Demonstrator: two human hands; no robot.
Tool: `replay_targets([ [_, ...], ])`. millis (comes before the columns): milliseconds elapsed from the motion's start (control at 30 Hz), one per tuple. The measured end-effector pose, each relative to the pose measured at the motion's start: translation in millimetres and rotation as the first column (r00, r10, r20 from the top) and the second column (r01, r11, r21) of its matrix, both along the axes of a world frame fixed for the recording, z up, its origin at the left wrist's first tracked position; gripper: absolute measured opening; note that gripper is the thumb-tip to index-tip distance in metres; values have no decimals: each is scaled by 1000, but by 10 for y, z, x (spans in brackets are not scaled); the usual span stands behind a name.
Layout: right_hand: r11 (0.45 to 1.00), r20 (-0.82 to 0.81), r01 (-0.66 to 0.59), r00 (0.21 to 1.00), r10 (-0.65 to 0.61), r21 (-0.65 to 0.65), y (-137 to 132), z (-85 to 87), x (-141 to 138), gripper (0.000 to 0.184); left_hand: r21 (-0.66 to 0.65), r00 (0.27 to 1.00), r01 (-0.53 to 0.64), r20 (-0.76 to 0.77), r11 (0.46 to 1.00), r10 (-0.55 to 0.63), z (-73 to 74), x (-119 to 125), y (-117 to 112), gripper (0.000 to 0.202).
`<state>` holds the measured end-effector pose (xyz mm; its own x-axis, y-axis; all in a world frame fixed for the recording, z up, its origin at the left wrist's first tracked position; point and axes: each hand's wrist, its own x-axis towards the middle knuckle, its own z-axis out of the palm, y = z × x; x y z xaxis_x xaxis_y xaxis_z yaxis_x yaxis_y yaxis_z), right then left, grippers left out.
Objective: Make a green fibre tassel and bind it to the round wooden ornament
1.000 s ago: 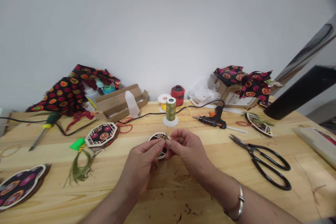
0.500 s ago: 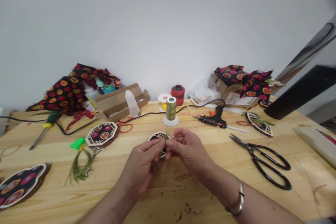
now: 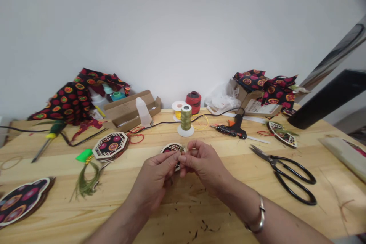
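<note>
Over the middle of the table, my left hand (image 3: 158, 171) and my right hand (image 3: 204, 164) meet with thumbs and fingertips pinched together. A small tuft of olive-green thread (image 3: 182, 148) pokes up between the fingertips of both hands; the rest of it is hidden by the fingers. Right behind them lies a round, wood-rimmed ornament (image 3: 168, 148) with dark patterned fabric, partly covered by my fingers. I cannot tell whether the fingers touch it. Just beyond stands a spool of olive-green thread (image 3: 186, 118).
Black-handled scissors (image 3: 274, 162) and a glue gun (image 3: 234, 129) lie to the right. On the left are an octagonal ornament (image 3: 111, 146), a green tassel (image 3: 85, 183) and a screwdriver (image 3: 47, 143). A red thread spool (image 3: 193, 103) and an open cardboard box (image 3: 130, 112) stand at the back.
The fingertips have shifted very slightly against each other around the green thread. Everything on the table stays in place.
</note>
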<state>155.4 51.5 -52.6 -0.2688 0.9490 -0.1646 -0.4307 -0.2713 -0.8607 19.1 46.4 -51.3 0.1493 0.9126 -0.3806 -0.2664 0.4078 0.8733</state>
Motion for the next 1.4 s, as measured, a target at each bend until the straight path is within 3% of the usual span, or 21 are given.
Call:
replay_targets([
  [533,1000,-18,-9,1000,9,-15,17,4,7,46,39,998,54,25,998,-55,20,19,3,17],
  [933,1000,30,-5,1000,4,30,-1,30,-4,36,61,999,39,16,997,-40,49,23,-39,17],
  [1100,999,121,39,992,-42,31,5,111,37,23,71,999,-26,-22,997,28,41,12,-25,16],
  [1400,996,176,-49,984,35,73,5,91,104,21,129,988,22,-156,991,-2,33,12,-13,20],
])
